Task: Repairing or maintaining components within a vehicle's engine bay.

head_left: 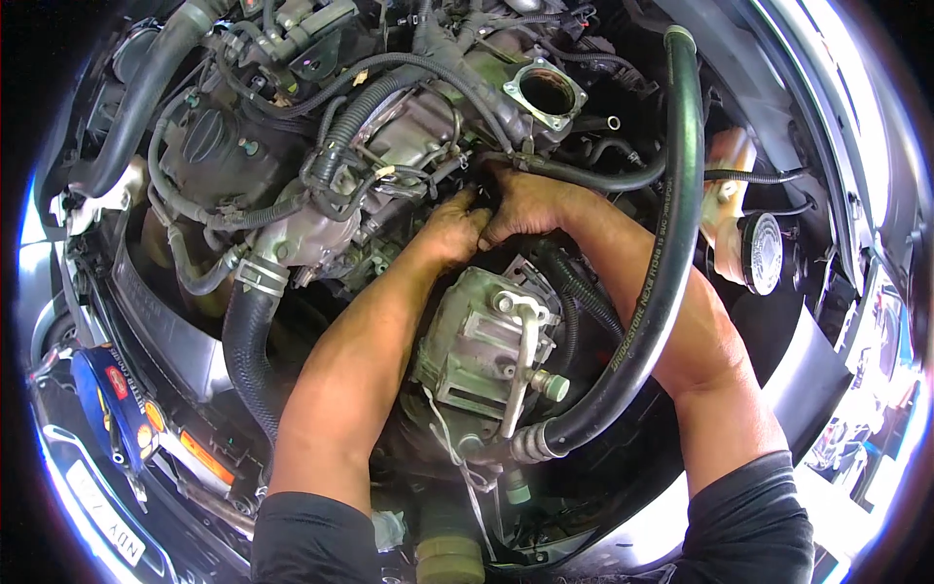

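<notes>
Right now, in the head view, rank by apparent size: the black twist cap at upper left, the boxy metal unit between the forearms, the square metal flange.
1. Boxy metal unit
2. Square metal flange
3. Black twist cap
Apparent size only; nearness to the camera may enlarge the unit.

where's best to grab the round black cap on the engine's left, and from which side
Probably by the raised bar across the round black cap, pinched on both flanks, coming from above: the bar stands out from the cap's face, which is turned up toward the camera, while a hose curves past its left.
</notes>
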`<action>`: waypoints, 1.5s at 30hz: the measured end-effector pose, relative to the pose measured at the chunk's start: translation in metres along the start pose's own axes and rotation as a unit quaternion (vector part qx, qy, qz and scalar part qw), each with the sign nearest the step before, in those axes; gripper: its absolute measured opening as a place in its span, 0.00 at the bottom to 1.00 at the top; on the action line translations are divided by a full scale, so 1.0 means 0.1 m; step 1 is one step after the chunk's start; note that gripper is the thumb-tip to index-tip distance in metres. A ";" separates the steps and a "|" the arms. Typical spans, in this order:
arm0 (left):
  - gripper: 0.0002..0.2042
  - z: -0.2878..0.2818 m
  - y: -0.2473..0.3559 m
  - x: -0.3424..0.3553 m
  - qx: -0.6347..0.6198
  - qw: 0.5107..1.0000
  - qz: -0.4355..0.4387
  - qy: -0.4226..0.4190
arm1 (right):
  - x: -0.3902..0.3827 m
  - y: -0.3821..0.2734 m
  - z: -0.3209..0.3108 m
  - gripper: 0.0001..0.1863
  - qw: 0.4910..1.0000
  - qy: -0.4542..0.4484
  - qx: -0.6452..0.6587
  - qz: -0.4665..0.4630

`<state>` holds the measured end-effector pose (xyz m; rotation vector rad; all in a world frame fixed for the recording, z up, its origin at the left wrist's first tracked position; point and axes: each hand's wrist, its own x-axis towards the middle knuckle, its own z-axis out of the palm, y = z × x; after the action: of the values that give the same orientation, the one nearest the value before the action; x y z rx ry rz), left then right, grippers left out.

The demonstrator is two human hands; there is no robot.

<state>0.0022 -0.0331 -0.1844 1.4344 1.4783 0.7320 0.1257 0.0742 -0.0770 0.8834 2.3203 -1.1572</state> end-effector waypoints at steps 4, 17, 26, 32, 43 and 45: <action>0.32 0.01 0.01 0.02 -0.098 0.988 -0.118 0.014 | -0.03 0.01 0.00 0.58 1.000 0.015 -0.011 -0.014; 0.33 -0.05 0.28 -0.09 -0.140 0.966 -0.175 0.127 | -0.14 -0.14 -0.04 0.56 0.998 0.051 -0.019 -0.029; 0.14 -0.08 0.39 -0.02 -0.609 0.764 -0.200 0.070 | -0.12 -0.03 -0.02 0.53 0.998 0.051 0.000 -0.036; 0.16 -0.09 0.29 0.14 -0.619 0.747 -0.240 -0.007 | 0.04 0.10 0.08 0.51 0.998 0.045 -0.014 -0.046; 0.21 -0.08 0.17 0.12 -0.659 0.729 -0.180 -0.044 | -0.06 0.00 0.02 0.55 0.999 0.004 0.025 -0.025; 0.21 -0.06 0.16 0.14 -0.618 0.762 -0.190 -0.023 | -0.08 -0.04 -0.01 0.56 1.000 0.005 0.013 -0.008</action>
<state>0.0052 -0.0165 -0.1709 0.1137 0.8085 1.0728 0.1282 0.0703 -0.0695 0.8834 2.3284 -1.1958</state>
